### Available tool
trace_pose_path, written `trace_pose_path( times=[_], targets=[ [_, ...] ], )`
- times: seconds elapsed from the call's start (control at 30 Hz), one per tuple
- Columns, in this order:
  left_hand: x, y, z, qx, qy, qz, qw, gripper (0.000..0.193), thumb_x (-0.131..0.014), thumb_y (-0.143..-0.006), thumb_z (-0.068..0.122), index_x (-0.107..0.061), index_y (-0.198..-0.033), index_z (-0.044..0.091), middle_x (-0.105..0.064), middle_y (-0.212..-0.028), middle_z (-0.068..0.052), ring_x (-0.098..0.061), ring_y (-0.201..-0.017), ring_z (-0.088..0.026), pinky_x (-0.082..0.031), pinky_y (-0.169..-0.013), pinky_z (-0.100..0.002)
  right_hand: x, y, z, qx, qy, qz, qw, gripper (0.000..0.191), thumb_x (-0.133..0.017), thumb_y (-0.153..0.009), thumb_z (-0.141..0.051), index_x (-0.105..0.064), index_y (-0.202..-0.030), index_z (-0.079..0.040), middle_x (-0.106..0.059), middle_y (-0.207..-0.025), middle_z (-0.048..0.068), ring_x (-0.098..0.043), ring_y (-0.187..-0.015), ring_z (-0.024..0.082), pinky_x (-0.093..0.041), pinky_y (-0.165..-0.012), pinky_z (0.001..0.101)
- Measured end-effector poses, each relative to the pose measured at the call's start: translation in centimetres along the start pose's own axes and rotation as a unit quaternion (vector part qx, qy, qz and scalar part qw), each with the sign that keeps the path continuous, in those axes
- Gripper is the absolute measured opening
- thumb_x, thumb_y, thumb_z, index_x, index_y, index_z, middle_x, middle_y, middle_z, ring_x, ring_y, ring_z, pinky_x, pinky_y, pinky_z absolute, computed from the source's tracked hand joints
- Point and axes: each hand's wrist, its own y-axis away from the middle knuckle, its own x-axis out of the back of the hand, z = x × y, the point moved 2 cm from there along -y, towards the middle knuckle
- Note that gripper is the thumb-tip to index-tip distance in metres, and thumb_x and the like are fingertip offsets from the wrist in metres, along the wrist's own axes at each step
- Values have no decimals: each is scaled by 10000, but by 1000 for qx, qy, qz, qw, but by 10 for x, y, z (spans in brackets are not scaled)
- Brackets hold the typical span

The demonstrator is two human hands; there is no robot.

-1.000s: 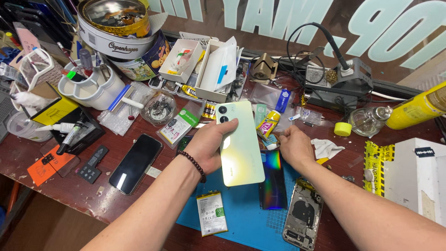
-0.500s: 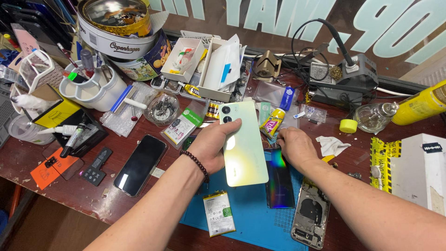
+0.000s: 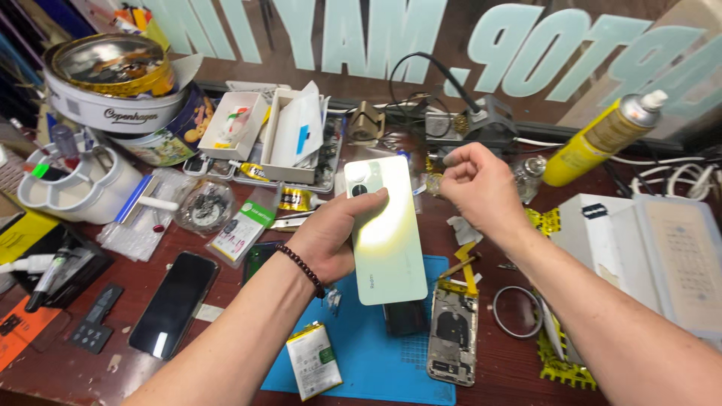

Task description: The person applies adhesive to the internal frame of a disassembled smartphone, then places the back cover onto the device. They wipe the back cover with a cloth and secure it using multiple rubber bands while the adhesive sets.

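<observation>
Phone [image 3: 383, 229] is held rear-up by left hand [image 3: 331, 239] above blue mat [image 3: 376, 361] | right hand [image 3: 477, 188] pinched narrowly, contents indiscernible | judged light, stiff, slippery, fragile; side edges are preferred.

This is a phone repair workshop. The reddish worktop [image 3: 226, 316] is crowded with a blue repair mat [image 3: 391, 361], an opened phone shell [image 3: 451, 342], a loose battery [image 3: 314, 359], a dark phone [image 3: 174, 302], tubes of glue [image 3: 297, 199], a yellow spray can [image 3: 594, 139] and boxes of small parts [image 3: 233, 124].
</observation>
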Motion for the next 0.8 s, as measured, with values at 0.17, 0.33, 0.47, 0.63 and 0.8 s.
trace_pose_path(
  times=[0.17,0.33,0.47,0.63,0.8],
  targets=[
    [-84,5,-30,-14,-59,-33,998,292,-707,-910,168,-662,-1160,23,-739,-1040,-100,-738,-923,-222,-623,-842,-413,84,20,-50,-46,-155,-14,987,176,-763,-855,-19,-727,-1025,7,-720,-869,12,-658,-745,58,-555,-661,230],
    [-156,5,-58,-64,-166,-3,984,320,-734,-884,176,-675,-1152,10,-746,-1017,-105,-738,-849,-213,-630,-733,-396,153,48,-77,-70,-275,-36,958,147,-705,-893,-17,-715,-1039,-2,-743,-924,47,-714,-785,112,-594,-691,253],
    [-192,-3,-71,-124,-185,-20,975,338,-715,-867,126,-640,-1186,45,-727,-1027,-97,-724,-860,-229,-616,-746,-423,187,61,-82,-38,-255,-29,966,173,-712,-916,-21,-721,-1086,11,-732,-953,60,-683,-809,112,-559,-691,249],
    [-220,-16,-89,29,-19,-157,987,333,-642,-958,184,-624,-1246,17,-727,-1096,-124,-729,-975,-258,-602,-903,-445,214,70,-81,-42,-244,-20,969,171,-697,-921,-26,-718,-1087,4,-720,-933,52,-639,-746,93,-523,-634,232],
    [-235,-15,-94,-3,-76,-151,986,342,-637,-939,180,-620,-1255,50,-716,-1108,-115,-726,-967,-254,-603,-875,-465,232,80,-81,-26,-236,-4,971,152,-688,-919,-20,-708,-1067,11,-716,-916,51,-626,-722,84,-507,-616,225]
  ],
)
